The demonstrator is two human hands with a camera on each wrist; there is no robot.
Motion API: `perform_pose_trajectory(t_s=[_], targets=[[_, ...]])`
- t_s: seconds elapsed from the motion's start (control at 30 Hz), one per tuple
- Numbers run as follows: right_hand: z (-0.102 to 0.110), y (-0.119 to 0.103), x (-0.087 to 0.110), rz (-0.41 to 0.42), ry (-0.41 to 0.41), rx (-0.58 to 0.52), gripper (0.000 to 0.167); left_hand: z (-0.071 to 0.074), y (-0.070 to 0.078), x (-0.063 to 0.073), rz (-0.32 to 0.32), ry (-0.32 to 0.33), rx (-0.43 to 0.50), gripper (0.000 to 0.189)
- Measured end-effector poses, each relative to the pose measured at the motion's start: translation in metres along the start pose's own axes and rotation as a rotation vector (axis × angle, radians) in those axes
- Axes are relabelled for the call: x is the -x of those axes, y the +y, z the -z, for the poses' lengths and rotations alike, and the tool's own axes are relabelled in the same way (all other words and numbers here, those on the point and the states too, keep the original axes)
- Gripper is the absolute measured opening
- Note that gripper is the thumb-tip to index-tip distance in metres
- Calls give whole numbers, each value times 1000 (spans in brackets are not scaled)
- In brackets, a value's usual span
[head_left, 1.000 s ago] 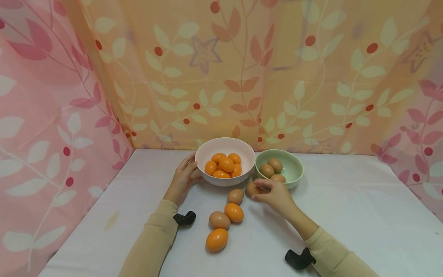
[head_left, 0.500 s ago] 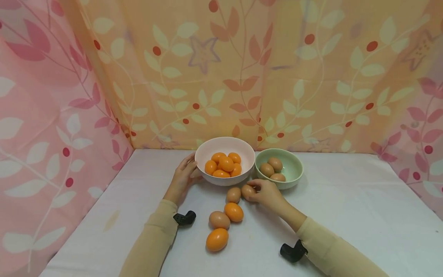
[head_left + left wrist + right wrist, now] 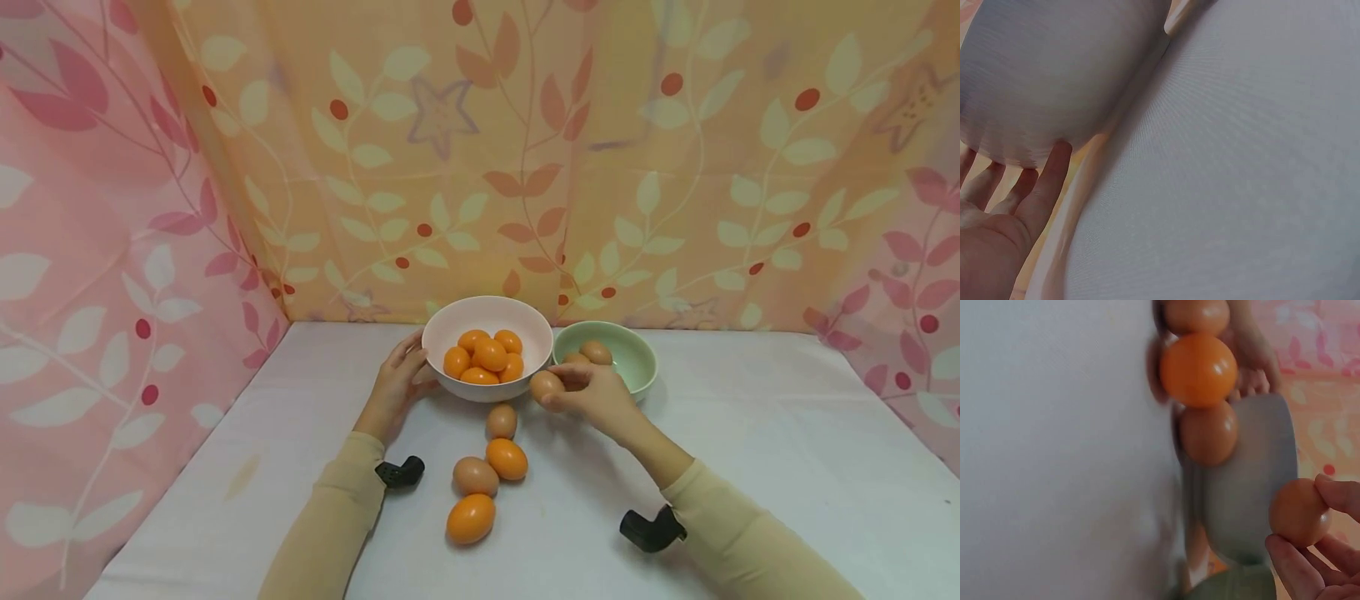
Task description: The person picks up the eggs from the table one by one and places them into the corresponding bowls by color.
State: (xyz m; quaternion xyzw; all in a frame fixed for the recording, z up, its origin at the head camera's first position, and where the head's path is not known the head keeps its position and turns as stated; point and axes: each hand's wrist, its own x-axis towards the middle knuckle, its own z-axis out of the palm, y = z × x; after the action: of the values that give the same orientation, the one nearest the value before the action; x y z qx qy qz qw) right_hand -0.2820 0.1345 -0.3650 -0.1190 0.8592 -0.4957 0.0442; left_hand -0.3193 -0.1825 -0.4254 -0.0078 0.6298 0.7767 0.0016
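My right hand (image 3: pixel 600 402) pinches a brown egg (image 3: pixel 545 388) between thumb and fingertips. It is raised off the table, in front of the gap between the two bowls; the right wrist view shows the same egg (image 3: pixel 1300 512) up close. With fingers extended, my left hand (image 3: pixel 396 382) touches the left side of the pale pink bowl (image 3: pixel 442 329), where several orange eggs (image 3: pixel 491 356) lie. Fingertips meet the bowl's outer wall (image 3: pixel 1060 81) in the left wrist view. The light green bowl (image 3: pixel 637 358) holds brown eggs (image 3: pixel 597 352), partly hidden behind my right hand.
In front of the pink bowl a crooked line of eggs runs toward me: a brown egg (image 3: pixel 502 422), an orange egg (image 3: pixel 507 460), another brown egg (image 3: pixel 476 477) and another orange egg (image 3: pixel 471 518). A floral curtain (image 3: pixel 480 167) hangs behind the white-covered table (image 3: pixel 750 433).
My right hand has taken hold of the brown egg nearest the green bowl and lifted it. The neighbouring brown egg has shifted slightly left. My left hand stays at the pink bowl.
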Motion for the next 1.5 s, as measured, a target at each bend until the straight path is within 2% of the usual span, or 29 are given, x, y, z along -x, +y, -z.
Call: perform_pose_trajectory(t_s=[0.13,0.27,0.53,0.73,0.9,1.17,1.5], targets=[[18,-1,-3,-13,12,-45,53,0,0,0,2,-1,-4,51],[31,2,-5,-22,54,-35,55,0,0,0,0,-2,2,51],[44,11,-10,-63,58,-79,60,-1,1,1,-2,5,6,50],[55,18,-15,-122,84,-6,61,-1,0,0,-5,-1,4,50],[61,26,-20,-148,90,-31,63,-1,1,0,-1,0,2,50],[65,32,-23,-168,156,89,60,-1,0,0,5,3,2,50],[63,39,-31,-113,237,249,48,-1,0,0,-8,-11,14,50]])
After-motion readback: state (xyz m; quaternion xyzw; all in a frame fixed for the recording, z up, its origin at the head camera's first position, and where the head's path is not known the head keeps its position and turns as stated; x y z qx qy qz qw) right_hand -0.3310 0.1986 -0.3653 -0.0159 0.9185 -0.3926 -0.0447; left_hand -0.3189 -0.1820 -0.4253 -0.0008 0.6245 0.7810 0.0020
